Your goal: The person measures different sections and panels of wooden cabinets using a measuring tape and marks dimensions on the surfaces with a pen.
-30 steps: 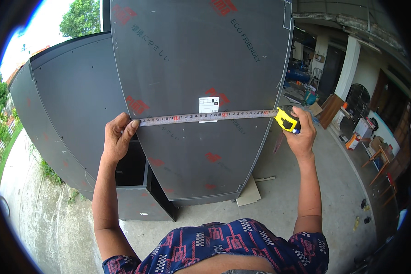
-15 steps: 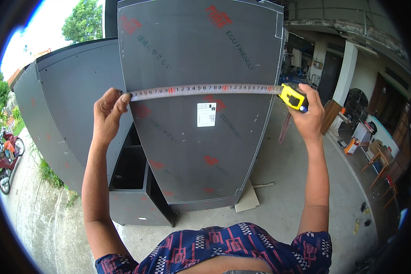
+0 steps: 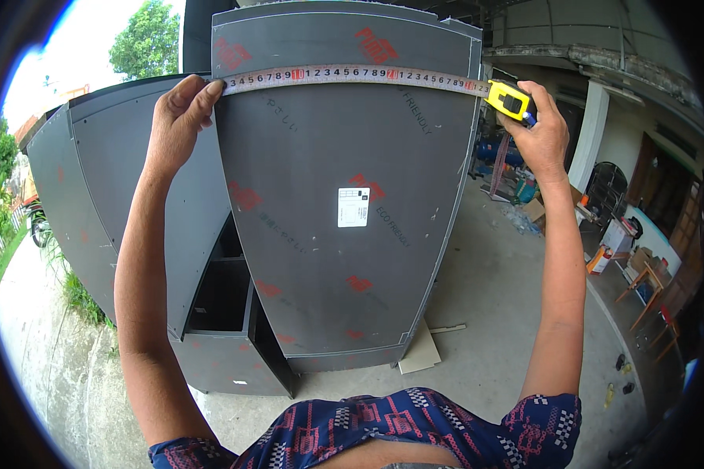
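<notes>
At twelve o'clock, a tape blade (image 3: 344, 74) spans a grey panel (image 3: 289, 168), apparently kept straight by opposed grips: the left hand (image 3: 177, 121), at ten o'clock, pinches its end; the right hand (image 3: 544, 134), at two o'clock, grasps the yellow case (image 3: 511, 102). Blade-to-panel contact cannot be confirmed.

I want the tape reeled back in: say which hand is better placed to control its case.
Probably the right hand: it holds the yellow tape case, while the left hand pinches the other end of the tape blade.
</notes>
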Motion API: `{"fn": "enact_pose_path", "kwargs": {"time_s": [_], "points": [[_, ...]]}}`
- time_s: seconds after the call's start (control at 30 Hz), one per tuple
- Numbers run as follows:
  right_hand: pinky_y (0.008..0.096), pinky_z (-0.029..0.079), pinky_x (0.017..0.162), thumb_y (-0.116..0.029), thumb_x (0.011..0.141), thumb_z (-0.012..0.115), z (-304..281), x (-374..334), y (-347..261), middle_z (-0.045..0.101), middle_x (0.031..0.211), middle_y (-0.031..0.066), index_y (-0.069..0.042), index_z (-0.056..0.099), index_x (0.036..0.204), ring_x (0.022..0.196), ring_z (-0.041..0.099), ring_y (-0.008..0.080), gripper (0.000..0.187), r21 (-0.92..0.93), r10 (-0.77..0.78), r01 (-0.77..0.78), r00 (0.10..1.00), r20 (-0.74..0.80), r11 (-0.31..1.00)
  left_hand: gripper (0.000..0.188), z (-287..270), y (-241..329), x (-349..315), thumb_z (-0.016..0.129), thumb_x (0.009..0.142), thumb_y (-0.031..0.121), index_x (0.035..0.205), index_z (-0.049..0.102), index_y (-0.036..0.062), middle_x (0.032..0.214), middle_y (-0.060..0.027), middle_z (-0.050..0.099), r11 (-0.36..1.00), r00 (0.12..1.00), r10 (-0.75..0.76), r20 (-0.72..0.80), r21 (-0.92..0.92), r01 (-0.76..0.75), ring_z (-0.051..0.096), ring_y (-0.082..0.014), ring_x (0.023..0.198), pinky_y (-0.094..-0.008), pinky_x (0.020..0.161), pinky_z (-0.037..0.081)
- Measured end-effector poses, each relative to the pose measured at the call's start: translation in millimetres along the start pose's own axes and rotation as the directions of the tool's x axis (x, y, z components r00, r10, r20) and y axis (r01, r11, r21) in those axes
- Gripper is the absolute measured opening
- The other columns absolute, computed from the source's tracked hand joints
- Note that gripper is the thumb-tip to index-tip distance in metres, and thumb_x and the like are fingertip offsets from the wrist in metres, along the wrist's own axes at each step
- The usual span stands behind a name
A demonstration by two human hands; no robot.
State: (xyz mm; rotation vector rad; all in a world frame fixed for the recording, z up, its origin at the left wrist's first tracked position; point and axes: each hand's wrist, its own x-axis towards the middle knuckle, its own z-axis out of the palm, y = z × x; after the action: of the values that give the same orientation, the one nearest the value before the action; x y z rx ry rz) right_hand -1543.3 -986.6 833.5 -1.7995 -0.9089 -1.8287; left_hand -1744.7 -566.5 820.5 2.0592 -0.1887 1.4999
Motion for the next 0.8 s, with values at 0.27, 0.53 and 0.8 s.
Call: {"fn": "enact_pose_path", "kwargs": {"time_s": [0.27, 0.53, 0.8], "points": [[0.0368, 0.054, 0.078, -0.016, 0.068, 0.082, 7, -10, 1, 0.066, 0.104, 0.0045, -0.015, 0.058, 0.113, 0.097, 0.066, 0.0244, 0.051, -0.005, 0.009, -0.009, 1.000, 0.000, 1.000, 0.045, 3, -1, 3, 0.062, 0.088, 0.052, 0.073, 0.057, 0.0095, 0.060, 0.0019, 0.048, 0.999, 1.000, 0.022, 0.015, 0.029, -0.022, 0.046, -0.0077, 0.060, -0.0240, 0.055, 0.038], [0.0365, 0.054, 0.079, -0.015, 0.069, 0.082, 5, -9, 3, 0.066, 0.106, 0.0059, -0.014, 0.058, 0.113, 0.097, 0.066, 0.0247, 0.051, 0.020, 0.003, -0.003, 1.000, 0.010, 1.000, 0.042, 5, -10, 6, 0.062, 0.089, 0.049, 0.072, 0.056, 0.0116, 0.062, 0.0027, 0.050, 1.000, 1.000, 0.029, 0.012, -0.010, -0.029, 0.047, -0.0064, 0.061, -0.0227, 0.055, 0.038], [0.0367, 0.054, 0.080, -0.015, 0.068, 0.082, 5, -10, 4, 0.066, 0.106, 0.0064, -0.013, 0.057, 0.114, 0.098, 0.066, 0.0255, 0.052, 0.032, 0.000, 0.000, 1.000, 0.011, 1.000, 0.043, 5, -11, 6, 0.062, 0.089, 0.050, 0.069, 0.054, 0.0120, 0.061, 0.0031, 0.049, 0.999, 0.999, 0.029, 0.018, -0.043, -0.029, 0.048, -0.0059, 0.060, -0.0215, 0.054, 0.038]]}}
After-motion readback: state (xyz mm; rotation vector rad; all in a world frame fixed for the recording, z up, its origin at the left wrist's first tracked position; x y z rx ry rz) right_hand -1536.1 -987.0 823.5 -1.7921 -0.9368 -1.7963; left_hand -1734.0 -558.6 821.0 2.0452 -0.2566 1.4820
